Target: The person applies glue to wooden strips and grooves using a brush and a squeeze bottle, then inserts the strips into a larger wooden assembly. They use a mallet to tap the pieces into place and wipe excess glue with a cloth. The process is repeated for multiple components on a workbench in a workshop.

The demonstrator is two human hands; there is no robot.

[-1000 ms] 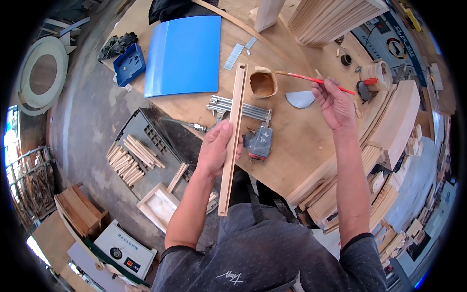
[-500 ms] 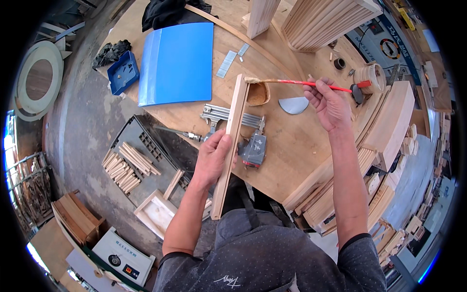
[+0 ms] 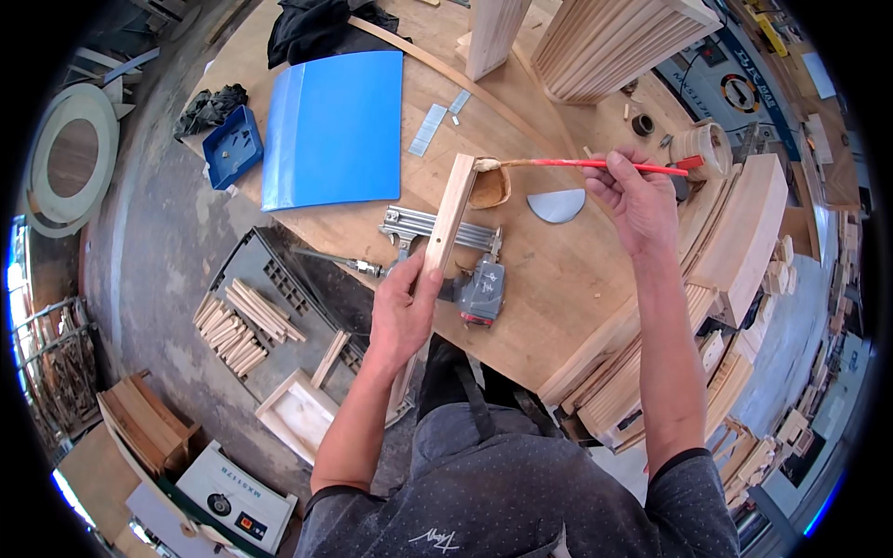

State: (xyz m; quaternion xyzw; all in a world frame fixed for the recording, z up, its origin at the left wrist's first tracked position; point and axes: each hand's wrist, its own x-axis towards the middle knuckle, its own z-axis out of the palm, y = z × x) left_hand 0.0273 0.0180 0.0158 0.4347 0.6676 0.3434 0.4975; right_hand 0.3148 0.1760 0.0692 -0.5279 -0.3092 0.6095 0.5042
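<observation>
My left hand [image 3: 406, 307] is closed around a long wooden strip [image 3: 450, 206], which slants up and away over the table's near edge. A small dark hole shows in the strip's face. Between the fingers of my right hand [image 3: 636, 200] is a thin brush with a red handle [image 3: 567, 163]. Its pale, coated bristles are at the far end of the strip, touching or very close to it. Just under the brush sits a small tub [image 3: 490, 189] with a brownish inside. A nail gun [image 3: 483, 290] lies on the table to the right of my left hand.
On the wooden table [image 3: 544, 325] are a blue sheet [image 3: 335, 130], a blue tray [image 3: 233, 147], staple strips [image 3: 428, 130] and a grey half-disc [image 3: 556, 205]. Ribbed wooden pieces [image 3: 619, 46] stand at the back. Stacked boards [image 3: 735, 246] line the right. Short wooden sticks [image 3: 233, 330] lie on a grey cart at left.
The wooden strip has turned slightly in my left hand, its lower end now mostly behind my forearm. Strip tip and brush have shifted slightly nearer to me.
</observation>
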